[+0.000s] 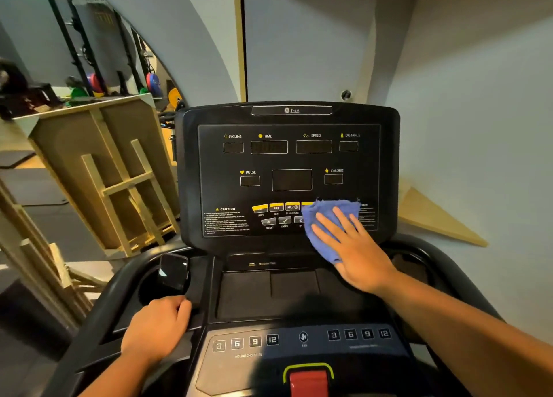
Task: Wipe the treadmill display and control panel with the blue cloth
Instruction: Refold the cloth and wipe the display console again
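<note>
Gripping the console's near left edge, the left hand [157, 325] is curling its fingers round the black rim beside the cup holder [155, 289], seemingly bracing the body. Nearest the camera, the red stop key [309, 381] and the row of number buttons [245, 342] are sitting untouched by the cloth. Farther in, the right hand [350, 247] is lying flat with fingers spread, pressing the blue cloth [326, 226] against the lower right corner of the display [287, 163], covering some yellow buttons [276, 207] and part of the right-hand text.

Judging by the cloth's place, the wipe is passing along the bottom band; nothing is showing which parts are already clean, so the upper readouts, the left caution text and the lower control panel [359, 335] may all be waiting.

Room is looking generous: the panel is stretching freely up and to the left, with its raised frame closing in just right of and below the cloth. A wall [463, 127] is standing behind, and wooden frames [119, 172] are leaning well off to the left.
</note>
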